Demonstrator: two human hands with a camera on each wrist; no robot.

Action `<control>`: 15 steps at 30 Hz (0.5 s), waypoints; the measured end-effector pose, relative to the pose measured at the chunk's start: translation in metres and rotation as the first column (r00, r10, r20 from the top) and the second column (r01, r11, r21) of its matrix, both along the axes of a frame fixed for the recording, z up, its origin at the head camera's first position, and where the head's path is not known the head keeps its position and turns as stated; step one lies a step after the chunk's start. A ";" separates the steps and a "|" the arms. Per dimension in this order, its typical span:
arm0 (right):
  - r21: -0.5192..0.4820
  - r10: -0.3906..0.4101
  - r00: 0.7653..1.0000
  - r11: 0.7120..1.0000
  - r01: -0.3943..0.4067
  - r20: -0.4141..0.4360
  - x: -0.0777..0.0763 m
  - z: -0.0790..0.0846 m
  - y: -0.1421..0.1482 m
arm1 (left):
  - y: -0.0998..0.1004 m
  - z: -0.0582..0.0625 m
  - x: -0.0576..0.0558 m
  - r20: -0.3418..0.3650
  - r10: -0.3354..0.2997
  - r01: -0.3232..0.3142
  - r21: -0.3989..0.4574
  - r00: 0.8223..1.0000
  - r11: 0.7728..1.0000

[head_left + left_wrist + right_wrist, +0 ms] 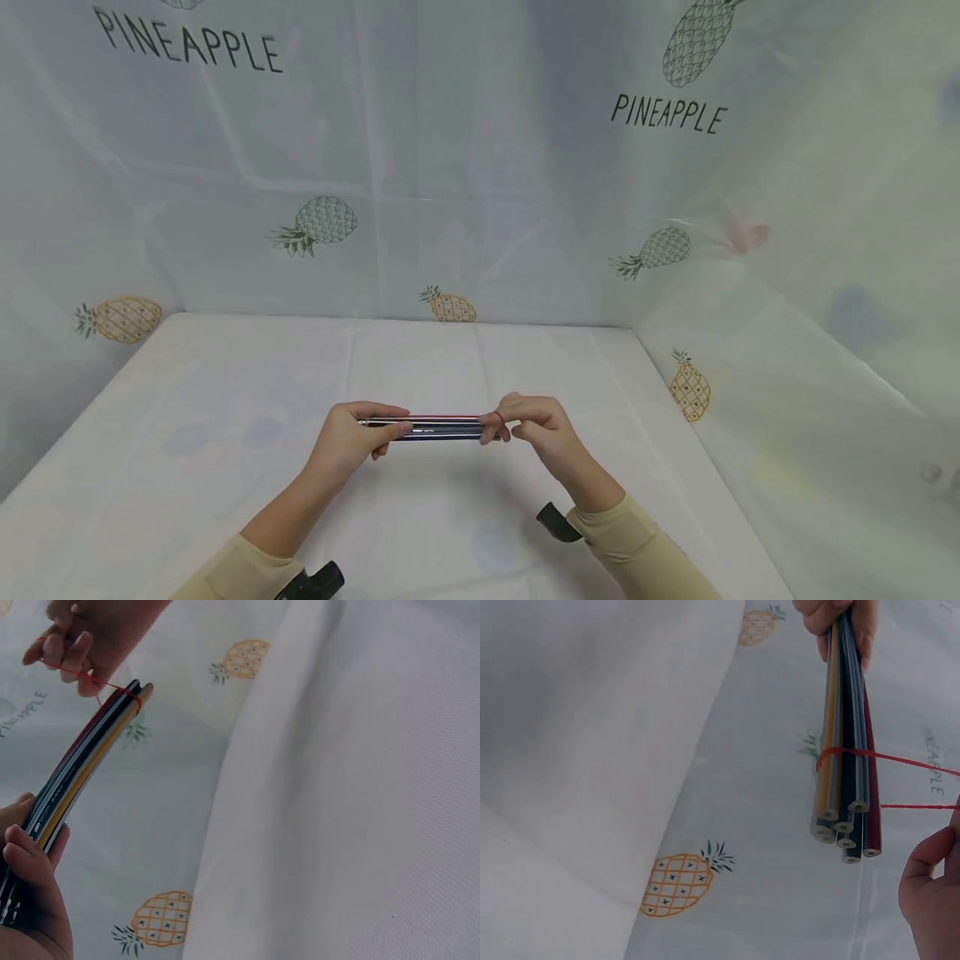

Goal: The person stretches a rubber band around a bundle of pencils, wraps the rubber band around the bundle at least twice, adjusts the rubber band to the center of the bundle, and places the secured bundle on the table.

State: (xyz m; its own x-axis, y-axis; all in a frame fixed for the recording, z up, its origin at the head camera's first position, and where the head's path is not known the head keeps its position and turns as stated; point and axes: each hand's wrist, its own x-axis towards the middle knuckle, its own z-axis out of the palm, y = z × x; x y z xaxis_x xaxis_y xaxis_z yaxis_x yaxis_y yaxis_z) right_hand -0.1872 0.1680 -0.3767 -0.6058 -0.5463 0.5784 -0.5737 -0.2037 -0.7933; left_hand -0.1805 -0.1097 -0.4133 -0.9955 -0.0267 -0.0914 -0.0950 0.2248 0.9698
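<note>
A bundle of several pencils [442, 429], dark, yellow and red, lies level above the table. My left hand [341, 442] grips the bundle at its left end, thumb on the near side and fingers behind. A thin red rubber band [915, 763] loops round the pencils near their other end, where flat unsharpened ends show in the right wrist view. My right hand [543, 425] is beside that end, its curled fingers hooked in the band. Two strands stretch taut from the pencils to the right hand [86, 652]. The pencils' left ends are hidden in the left palm.
A white-covered table [225, 500] spreads beneath both hands. Behind and to the right hang pale sheets [480, 167] printed with pineapples. Black wrist-worn devices [315, 581] sit at both sleeve cuffs.
</note>
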 end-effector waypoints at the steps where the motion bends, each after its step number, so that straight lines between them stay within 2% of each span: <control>1: -0.010 0.016 1.000 1.000 -0.016 -0.025 0.000 0.001 0.000 | 0.001 -0.001 0.001 0.002 -0.013 0.013 0.007 1.000 1.000; 4: -0.028 0.038 0.996 0.999 -0.041 -0.084 -0.001 0.001 -0.001 | 0.004 -0.005 0.004 0.012 -0.043 0.043 0.021 0.999 0.999; 6: -0.044 0.019 0.993 0.999 -0.024 -0.114 -0.001 0.001 -0.002 | 0.005 -0.005 0.007 0.015 -0.041 0.040 0.024 0.999 0.999; 8: -0.058 -0.045 0.984 0.998 0.036 -0.170 -0.001 0.001 -0.005 | 0.006 -0.004 0.009 0.022 -0.025 0.025 0.029 0.999 0.999; 9: -0.061 -0.111 0.971 0.993 0.101 -0.214 0.000 0.001 -0.006 | 0.006 -0.002 0.009 0.024 -0.017 0.016 0.037 1.000 0.999; 10: -0.071 -0.180 0.948 0.983 0.168 -0.261 0.000 0.001 -0.008 | 0.006 -0.001 0.010 0.022 -0.010 0.009 0.044 1.000 0.999; 11: -0.081 -0.262 0.913 0.965 0.249 -0.313 0.001 0.001 -0.010 | 0.006 0.001 0.010 0.021 -0.002 0.001 0.052 1.000 0.999; 12: -0.096 -0.342 0.867 0.939 0.330 -0.362 0.001 0.001 -0.011 | 0.006 0.003 0.010 0.019 0.005 -0.006 0.058 1.000 0.998; 15: -0.159 -0.548 0.691 0.823 0.545 -0.472 0.003 0.001 -0.017 | 0.005 0.008 0.009 0.011 0.020 -0.021 0.075 1.000 0.997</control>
State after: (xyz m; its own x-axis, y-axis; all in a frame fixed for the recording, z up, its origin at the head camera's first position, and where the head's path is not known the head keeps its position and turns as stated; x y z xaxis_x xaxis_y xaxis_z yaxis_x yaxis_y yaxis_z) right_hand -0.1839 0.1514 -0.3761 -0.4407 -0.2028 0.8745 -0.8846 0.2635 -0.3847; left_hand -0.1716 -0.1044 -0.4056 -0.9938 -0.0400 -0.1038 -0.1087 0.1497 0.9827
